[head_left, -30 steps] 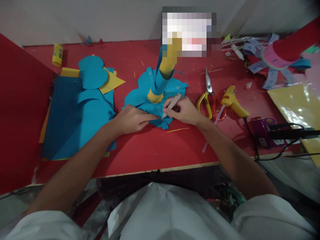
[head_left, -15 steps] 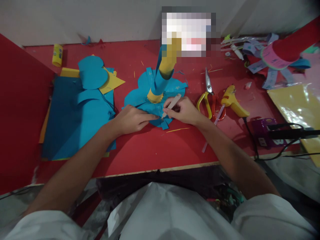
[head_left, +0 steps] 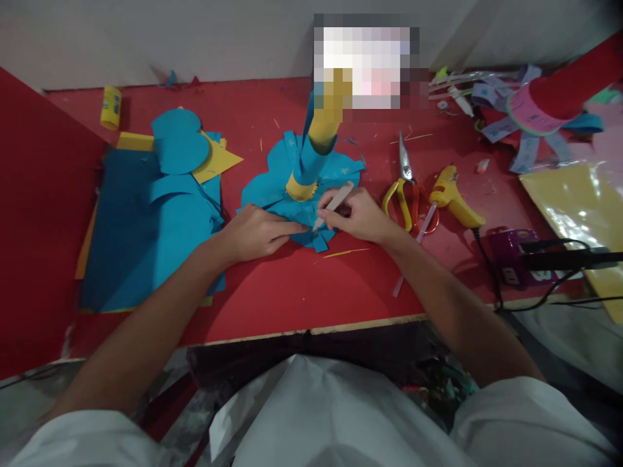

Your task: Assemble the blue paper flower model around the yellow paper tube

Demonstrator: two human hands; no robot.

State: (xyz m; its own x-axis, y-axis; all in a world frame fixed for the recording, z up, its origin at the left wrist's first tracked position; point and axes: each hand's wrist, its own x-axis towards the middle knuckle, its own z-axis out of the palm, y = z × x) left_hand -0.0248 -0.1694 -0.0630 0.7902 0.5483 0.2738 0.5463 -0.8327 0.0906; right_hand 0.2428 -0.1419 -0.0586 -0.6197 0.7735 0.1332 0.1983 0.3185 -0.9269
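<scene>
A blue paper flower shape [head_left: 272,188] lies flat on the red table [head_left: 302,292], with a yellow and blue paper tube [head_left: 311,159] rising from its middle. My left hand [head_left: 257,230] rests on the near edge of the blue paper, index finger stretched out and pressing it down. My right hand [head_left: 357,214] pinches a pale flat stick [head_left: 335,203] whose tip touches the blue paper right beside my left fingertip.
A stack of blue and yellow paper sheets [head_left: 156,214] lies at the left, a yellow glue stick [head_left: 111,107] behind it. Yellow-handled scissors [head_left: 406,185], a yellow glue gun [head_left: 455,198] and a purple power strip [head_left: 516,259] sit at the right. A shiny yellow sheet [head_left: 579,207] and paper scraps fill the far right.
</scene>
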